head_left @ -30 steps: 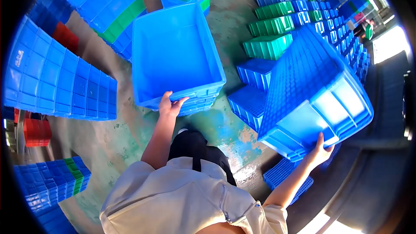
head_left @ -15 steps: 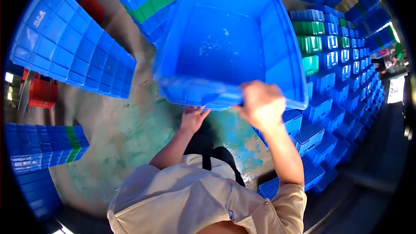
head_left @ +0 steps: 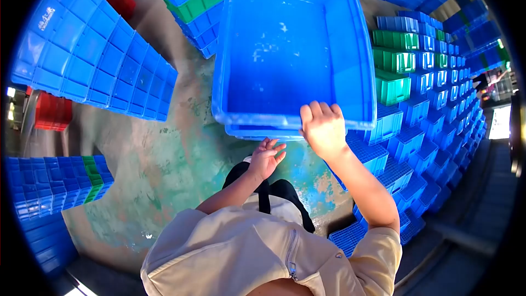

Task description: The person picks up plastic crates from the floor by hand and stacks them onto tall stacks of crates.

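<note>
A large blue crate [head_left: 279,55], open side up and with pale scuffs on its floor, fills the upper middle of the head view. The fingers of my right hand [head_left: 324,129] are wrapped over its near rim, right of the middle. Below that rim shows the edge of another blue crate [head_left: 257,133]. My left hand [head_left: 265,159] is just below this lower edge, fingers apart and bent, holding nothing; it looks separate from the crates.
Tall blue crate stacks [head_left: 93,55] stand at the left, another [head_left: 55,183] lower left. A blue stack with a green band [head_left: 203,5] is behind. Rows of blue and green crates [head_left: 394,87] line the right. Red crates [head_left: 53,111] sit far left.
The large crate has levelled out and settled over the lower crate's edge. My left hand has moved right and slightly down, with its fingers now off the crate edge. My right hand still grips the rim.
</note>
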Demonstrator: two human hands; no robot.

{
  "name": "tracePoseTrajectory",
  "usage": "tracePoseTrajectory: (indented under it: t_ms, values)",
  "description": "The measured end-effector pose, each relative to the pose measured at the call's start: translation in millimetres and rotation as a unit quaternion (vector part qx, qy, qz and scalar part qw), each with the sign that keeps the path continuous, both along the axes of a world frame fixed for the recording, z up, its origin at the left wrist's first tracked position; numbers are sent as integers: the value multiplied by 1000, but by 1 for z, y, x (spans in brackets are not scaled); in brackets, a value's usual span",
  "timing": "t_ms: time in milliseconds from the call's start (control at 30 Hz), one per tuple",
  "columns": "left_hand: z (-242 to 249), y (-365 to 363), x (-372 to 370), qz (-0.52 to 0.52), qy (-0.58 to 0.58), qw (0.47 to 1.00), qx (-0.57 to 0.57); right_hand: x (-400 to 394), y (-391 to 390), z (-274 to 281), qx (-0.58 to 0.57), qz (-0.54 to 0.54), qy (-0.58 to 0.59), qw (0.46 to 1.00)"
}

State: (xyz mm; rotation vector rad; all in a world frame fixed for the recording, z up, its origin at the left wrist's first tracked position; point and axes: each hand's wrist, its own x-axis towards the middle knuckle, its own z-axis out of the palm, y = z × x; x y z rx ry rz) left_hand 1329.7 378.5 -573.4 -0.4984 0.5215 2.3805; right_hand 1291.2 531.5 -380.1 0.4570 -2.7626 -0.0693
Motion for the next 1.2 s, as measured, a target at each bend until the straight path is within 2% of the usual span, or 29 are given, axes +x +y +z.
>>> tracePoseTrajectory:
  t_ms: [133,200,300,367,433,500,533,633,767,833,900,1033,1133,1167,1200]
  values:
    - [7,1,-5,-42,-18,999,-19,2,-9,18,1,37,-4,999]
    - [-11,1,-8,-44,-16,999,-17,-4,-17,40,4,46,-4,999]
    - [4,3,-17,-42,-29,998,-24,9,-22,39,-2,49,-37,998]
    - [10,3,-20,-49,-75,996,28,7,-18,30,2,54,-11,998]
    - [3,-1,-16,-65,-73,995,-1,3,-14,28,-10,15,10,1000]
    - [2,-1,-19,-78,0,997,-30,-2,-11,30,1,-3,7,1000]
    - [1,1,-21,-80,-6,996,-33,-2,-9,29,5,0,7,1000]
    - [3,1,-17,-55,11,998,-4,1,-8,32,20,-19,4,1000]
    - [3,-1,-16,-84,16,996,-1,18,-18,30,-4,-91,5,996]
    - [15,3,-13,-88,27,996,-16,21,-24,19,-32,-122,73,989]
    - [2,8,-13,-83,59,994,-35,20,-27,13,-57,-137,94,984]
    - [6,6,-16,-142,49,988,-41,35,-30,15,-74,-163,114,977]
    - [14,4,-17,-210,88,974,15,39,-31,10,-84,-191,167,964]
    - [36,5,-15,-230,94,969,-5,41,-33,8,-89,-198,182,959]
    - [33,3,-17,-255,79,964,-7,44,-34,7,-82,-209,181,958]
